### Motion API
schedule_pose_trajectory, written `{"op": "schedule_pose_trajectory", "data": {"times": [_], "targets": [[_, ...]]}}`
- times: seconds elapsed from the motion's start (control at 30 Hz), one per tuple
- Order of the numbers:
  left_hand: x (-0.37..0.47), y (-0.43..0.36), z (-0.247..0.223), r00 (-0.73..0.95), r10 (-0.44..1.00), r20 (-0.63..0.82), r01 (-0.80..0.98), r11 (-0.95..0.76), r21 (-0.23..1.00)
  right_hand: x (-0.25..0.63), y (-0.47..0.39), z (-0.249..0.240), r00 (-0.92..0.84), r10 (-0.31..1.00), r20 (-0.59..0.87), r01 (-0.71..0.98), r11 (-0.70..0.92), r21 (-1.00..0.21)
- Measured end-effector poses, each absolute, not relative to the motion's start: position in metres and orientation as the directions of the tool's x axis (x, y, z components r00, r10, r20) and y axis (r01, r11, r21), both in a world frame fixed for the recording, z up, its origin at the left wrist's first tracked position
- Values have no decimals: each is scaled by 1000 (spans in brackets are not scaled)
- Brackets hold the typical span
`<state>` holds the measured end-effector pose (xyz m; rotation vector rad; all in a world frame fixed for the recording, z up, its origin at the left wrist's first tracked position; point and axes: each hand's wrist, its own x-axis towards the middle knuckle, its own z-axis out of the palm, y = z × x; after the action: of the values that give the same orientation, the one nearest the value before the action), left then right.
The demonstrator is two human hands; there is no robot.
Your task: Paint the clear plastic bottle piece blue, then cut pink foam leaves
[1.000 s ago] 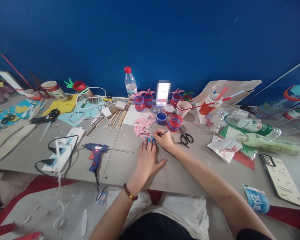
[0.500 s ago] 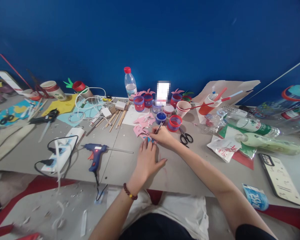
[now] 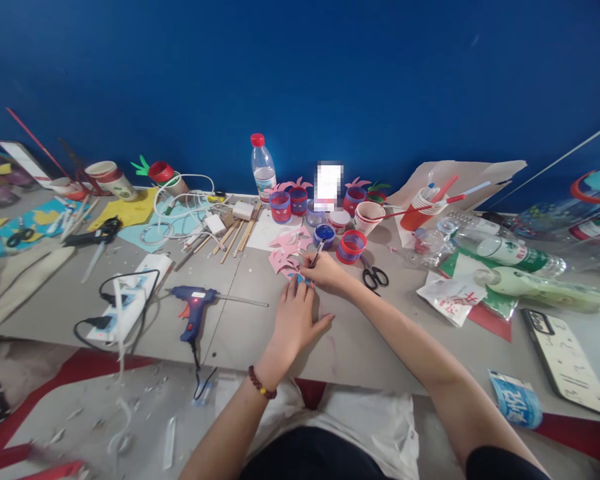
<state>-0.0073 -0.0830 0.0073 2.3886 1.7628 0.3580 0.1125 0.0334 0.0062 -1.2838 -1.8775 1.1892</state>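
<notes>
From where I stand, the person's left hand (image 3: 296, 320) lies palm down on the grey tabletop (image 3: 250, 340), its fingers stretched forward and its thumb held well out to the side. Just under and ahead of those fingertips sits a small bright-blue paper piece (image 3: 300, 277), mostly covered, so I can't make out its full outline. The right hand (image 3: 325, 272) is closed in a writing grip around a slim, dark, pen-like tool (image 3: 319, 250), and its fingers come down right beside the blue piece, close to the left fingertips. The tool's upper end leans up and away from the person; its lower tip is too hidden for me to say whether it touches the paper. Directly beyond both hands lie jagged pink paper cut-outs (image 3: 286, 261), near the blue piece. Past the right hand stand a small round jar of dark-blue paint (image 3: 324, 245) and a short red-and-blue banded cup (image 3: 351, 256). Black-handled scissors (image 3: 375, 277) rest to the right of that hand, and a blue glue gun (image 3: 194, 310) lies well off to the left.
</notes>
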Motion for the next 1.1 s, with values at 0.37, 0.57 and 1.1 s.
{"op": "schedule_pose_trajectory", "data": {"times": [0.37, 0.57, 1.1], "targets": [[-7, -84, 4, 289, 951, 110, 925, -307, 223, 112, 40, 4, -376, 926, -33, 384, 123, -915], [-6, -84, 3, 297, 945, 134, 923, -320, 212, 111, 40, 4, -357, 934, -17, 394, 134, -909], [-7, -84, 6, 312, 945, 95, 918, -326, 227, 109, 43, -5, -323, 946, 14, 413, 154, -898]]}}
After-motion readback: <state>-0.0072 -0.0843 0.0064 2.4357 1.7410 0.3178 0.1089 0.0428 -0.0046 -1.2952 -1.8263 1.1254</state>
